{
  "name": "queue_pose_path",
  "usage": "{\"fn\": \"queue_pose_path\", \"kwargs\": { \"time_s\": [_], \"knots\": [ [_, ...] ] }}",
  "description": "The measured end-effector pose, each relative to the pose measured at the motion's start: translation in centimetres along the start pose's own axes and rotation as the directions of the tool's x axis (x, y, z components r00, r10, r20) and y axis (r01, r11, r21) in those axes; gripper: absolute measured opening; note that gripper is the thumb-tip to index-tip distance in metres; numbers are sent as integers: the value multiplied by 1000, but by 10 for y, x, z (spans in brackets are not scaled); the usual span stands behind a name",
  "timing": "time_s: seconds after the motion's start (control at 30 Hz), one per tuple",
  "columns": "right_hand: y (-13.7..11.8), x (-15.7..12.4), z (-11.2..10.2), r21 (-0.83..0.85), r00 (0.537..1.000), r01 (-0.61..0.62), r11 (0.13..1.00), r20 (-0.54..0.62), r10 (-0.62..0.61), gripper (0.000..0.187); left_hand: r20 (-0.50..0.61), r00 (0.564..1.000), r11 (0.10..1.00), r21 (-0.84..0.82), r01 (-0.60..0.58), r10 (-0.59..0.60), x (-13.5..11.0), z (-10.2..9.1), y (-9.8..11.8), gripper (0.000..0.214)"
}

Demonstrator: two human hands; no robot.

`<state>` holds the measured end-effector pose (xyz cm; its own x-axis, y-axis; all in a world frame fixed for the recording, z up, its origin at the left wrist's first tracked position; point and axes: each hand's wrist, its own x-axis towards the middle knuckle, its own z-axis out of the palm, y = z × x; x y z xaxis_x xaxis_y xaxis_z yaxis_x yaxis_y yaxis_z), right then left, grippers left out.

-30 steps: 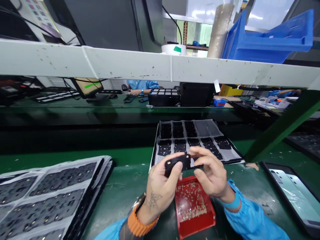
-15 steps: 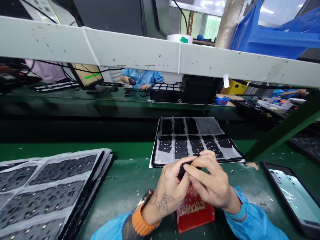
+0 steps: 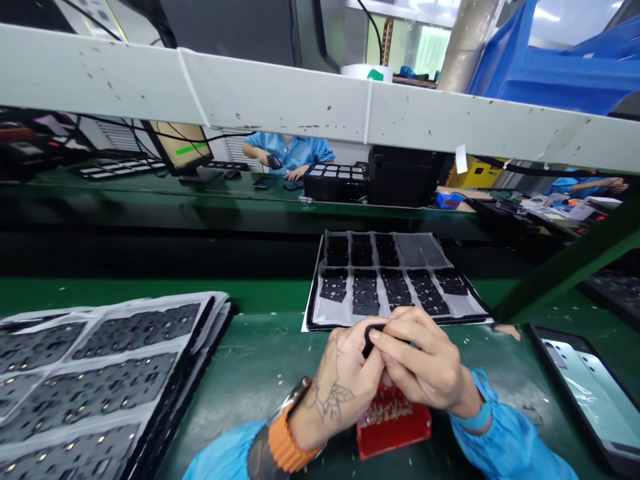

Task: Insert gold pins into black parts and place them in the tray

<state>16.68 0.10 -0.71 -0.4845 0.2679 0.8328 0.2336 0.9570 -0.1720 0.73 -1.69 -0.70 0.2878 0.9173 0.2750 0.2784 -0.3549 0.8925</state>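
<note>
Both hands meet in front of me, low over the bench. My left hand (image 3: 343, 377), with a tattooed back and an orange band at the wrist, is closed around a small black part (image 3: 369, 340). Most of that part is hidden by the fingers, so its exact kind does not show. Thumb and fingertips of my right hand (image 3: 425, 360) pinch the same part from the right. Beneath the hands sits a red scoop-like tray (image 3: 395, 439) holding many tiny pale pieces. Just beyond them lies a sectioned tray (image 3: 330, 311) with flat black plates in several pockets.
Stacked trays of dark plates (image 3: 120, 359) lie at left. A black tray with a pale, glossy phone-like panel (image 3: 585, 380) is at right, beside a slanted green post (image 3: 565, 267). A white shelf beam (image 3: 280, 100) crosses above. Across the bench, a person in blue (image 3: 295, 153) holds a scanner.
My view has shifted slightly. Both hands stay together on the black part, with only slight finger movement. Across the bench, the other person's hands have moved a little.
</note>
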Motion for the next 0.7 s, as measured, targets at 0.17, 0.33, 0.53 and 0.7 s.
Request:
{"fn": "queue_pose_path", "kwargs": {
  "time_s": [0.17,0.33,0.53,0.7],
  "knots": [
    [2,0,1,12,1000,8,1000,-5,-8,25,4,999,999,-18,32,-32,2,1,1,32],
    [2,2,1,20,1000,17,1000,-9,-16,25,5,999,998,-50,49,-48,3,2,-2,31],
    [2,4,1,26,1000,15,1000,-18,-15,24,-21,1000,998,-57,15,-16,3,2,2,27],
    [0,4,-1,110,997,-57,992,-54,63,19,-2,1000,993,-116,2,-3,4,-2,5,22]
  ]
}}
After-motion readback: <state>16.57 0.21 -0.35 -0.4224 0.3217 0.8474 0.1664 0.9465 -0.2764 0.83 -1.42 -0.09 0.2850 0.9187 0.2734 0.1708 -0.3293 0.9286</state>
